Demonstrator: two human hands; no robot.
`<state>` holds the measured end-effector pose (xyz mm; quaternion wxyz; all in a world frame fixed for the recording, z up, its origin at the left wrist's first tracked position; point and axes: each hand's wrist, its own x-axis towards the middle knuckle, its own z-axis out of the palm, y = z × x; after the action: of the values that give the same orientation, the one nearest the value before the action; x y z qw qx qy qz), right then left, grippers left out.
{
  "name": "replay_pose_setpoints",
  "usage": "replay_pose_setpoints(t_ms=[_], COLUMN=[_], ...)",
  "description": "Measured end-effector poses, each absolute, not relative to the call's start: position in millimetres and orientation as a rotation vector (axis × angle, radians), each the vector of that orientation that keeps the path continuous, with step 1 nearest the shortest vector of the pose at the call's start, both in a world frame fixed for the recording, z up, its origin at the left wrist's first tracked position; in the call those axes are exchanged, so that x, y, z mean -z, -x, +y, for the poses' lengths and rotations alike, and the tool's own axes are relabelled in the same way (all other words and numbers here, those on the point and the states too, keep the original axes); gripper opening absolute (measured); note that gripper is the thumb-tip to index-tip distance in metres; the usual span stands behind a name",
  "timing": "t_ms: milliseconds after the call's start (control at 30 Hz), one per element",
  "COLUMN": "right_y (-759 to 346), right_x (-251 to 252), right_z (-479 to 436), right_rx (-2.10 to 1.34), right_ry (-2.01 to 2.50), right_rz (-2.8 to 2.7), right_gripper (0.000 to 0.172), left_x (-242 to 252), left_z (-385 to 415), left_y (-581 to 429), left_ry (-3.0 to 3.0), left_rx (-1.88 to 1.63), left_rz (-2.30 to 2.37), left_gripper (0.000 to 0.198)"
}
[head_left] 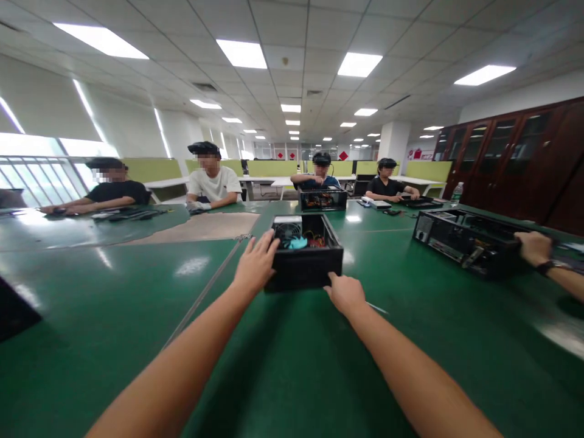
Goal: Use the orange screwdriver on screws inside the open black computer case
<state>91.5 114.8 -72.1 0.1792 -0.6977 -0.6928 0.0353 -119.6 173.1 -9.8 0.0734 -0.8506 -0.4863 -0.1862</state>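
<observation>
A black computer case (pixel 305 267) lies in front of me with its upper side uncovered. Inside show a dark fan, a light-blue part (pixel 298 243) and red and yellow wires (pixel 314 240). My left hand (pixel 256 263) grips the case's left edge, fingers over the rim. At the near right lower corner, my right hand (pixel 345 293) holds the case with its fingers partly hidden. Beside my right wrist a thin pale rod (pixel 378 308), perhaps a screwdriver, lies on the green tabletop (pixel 283 365).
To the right, another person's hand (pixel 533 248) is on a second computer case (pixel 465 243). Across the table, a person sits behind a third case (pixel 323 199). Other people work at the far side. A plastic bottle (pixel 457 192) stands at the back right; a dark panel (pixel 16 310) is at left.
</observation>
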Motion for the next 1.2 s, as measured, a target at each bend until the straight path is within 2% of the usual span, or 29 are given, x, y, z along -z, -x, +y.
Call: replay_pose_setpoints(t_ms=[133, 233, 300, 533, 733, 867, 1200], right_y=[-54.6, -51.6, -57.1, -64.0, -68.3, -74.6, -77.1], right_x=[113.6, 133.9, 140.9, 146.5, 139.6, 138.2, 142.2], right_z=[137.4, 127.1, 114.0, 65.2, 55.6, 56.5, 57.6], right_rx=[-0.134, -0.097, -0.072, -0.127, -0.208, -0.259, -0.301], right_ry=[2.150, 2.092, 2.060, 1.939, 1.861, 1.808, 1.778], right_rz=[-1.975, -2.060, -2.097, -2.185, -2.179, -2.208, -2.230], right_gripper=[0.036, 0.031, 0.035, 0.053, 0.052, 0.058, 0.057], left_x=[93.3, 148.8, 163.3, 151.8, 156.0, 152.5, 153.8], left_z=[199.6, 188.9, 186.9, 184.7, 153.2, 143.1, 151.8], left_y=[99.3, 82.3, 75.7, 70.1, 59.0, 64.4, 67.2], left_ry=[2.472, 2.675, 2.781, 2.912, 3.033, 3.054, 3.170], left_rx=[0.624, 0.569, 0.579, 0.734, 0.739, 0.827, 0.935], left_rz=[-1.744, -1.644, -1.535, -1.324, -1.160, -1.169, -1.282], left_gripper=[0.056, 0.055, 0.053, 0.039, 0.034, 0.032, 0.027])
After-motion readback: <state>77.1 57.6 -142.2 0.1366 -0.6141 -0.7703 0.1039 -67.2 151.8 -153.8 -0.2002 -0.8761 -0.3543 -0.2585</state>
